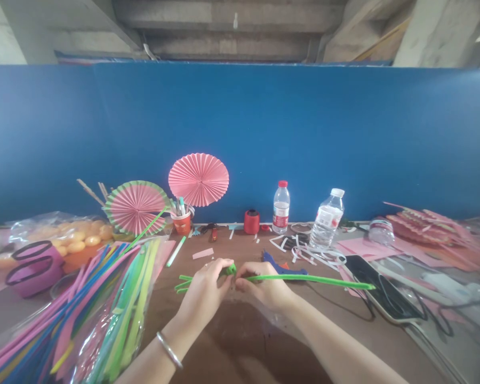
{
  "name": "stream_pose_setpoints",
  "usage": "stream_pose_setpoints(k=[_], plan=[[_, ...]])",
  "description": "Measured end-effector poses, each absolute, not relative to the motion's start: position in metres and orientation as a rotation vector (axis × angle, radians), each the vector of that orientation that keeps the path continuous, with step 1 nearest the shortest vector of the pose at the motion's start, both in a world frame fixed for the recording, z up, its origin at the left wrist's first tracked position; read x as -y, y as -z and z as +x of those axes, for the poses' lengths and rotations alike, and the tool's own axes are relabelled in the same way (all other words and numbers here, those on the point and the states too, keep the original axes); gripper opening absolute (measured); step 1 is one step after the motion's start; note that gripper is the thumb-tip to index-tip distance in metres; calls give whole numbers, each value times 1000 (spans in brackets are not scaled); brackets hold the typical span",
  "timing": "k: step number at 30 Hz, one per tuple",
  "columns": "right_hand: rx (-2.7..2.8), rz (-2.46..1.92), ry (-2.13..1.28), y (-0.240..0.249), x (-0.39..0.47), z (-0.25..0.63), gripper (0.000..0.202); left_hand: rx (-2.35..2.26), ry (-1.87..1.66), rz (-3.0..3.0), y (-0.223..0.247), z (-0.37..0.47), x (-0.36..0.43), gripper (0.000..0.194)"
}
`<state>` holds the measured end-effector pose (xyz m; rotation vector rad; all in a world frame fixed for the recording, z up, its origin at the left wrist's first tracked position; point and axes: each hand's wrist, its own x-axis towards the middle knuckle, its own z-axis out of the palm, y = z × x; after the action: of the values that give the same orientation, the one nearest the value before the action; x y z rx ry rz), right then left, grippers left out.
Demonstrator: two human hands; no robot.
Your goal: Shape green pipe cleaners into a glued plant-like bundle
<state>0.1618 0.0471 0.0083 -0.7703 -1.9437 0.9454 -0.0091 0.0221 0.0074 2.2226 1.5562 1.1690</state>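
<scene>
Green pipe cleaners (320,280) run between my two hands above the middle of the table. My left hand (206,285) pinches a bunched green part of them, and short green ends stick out past it on the left. Close beside it, my right hand (264,285) grips the long green stem with closed fingers, and the stem reaches far to the right. The fingertips nearly meet, so the exact join of the green pieces is hidden. Just behind my right hand lies a blue glue gun (282,265).
Bagged colourful pipe cleaners (116,314) cover the left side. Pink paper fans (199,180), a marker cup (181,223), a red spool (252,222) and water bottles (327,218) stand along the blue partition (240,117). A phone (384,288) with cables lies at right, near white strips (304,250).
</scene>
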Motion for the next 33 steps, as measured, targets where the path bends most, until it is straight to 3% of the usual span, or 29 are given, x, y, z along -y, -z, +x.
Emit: stream_pose_setpoints(k=[5,10,33], plan=[[1782,-713,-1212,-4,-47,158,4,-1472,-961,2236,-13,-6,-18,26],[1517,-717,-1511,0,-52,156,25,-1425,-937,2068,-18,-3,-16,16],[1360,-774,-1189,18,-60,152,28,-1227,-979,1655,-17,2,-19,18]])
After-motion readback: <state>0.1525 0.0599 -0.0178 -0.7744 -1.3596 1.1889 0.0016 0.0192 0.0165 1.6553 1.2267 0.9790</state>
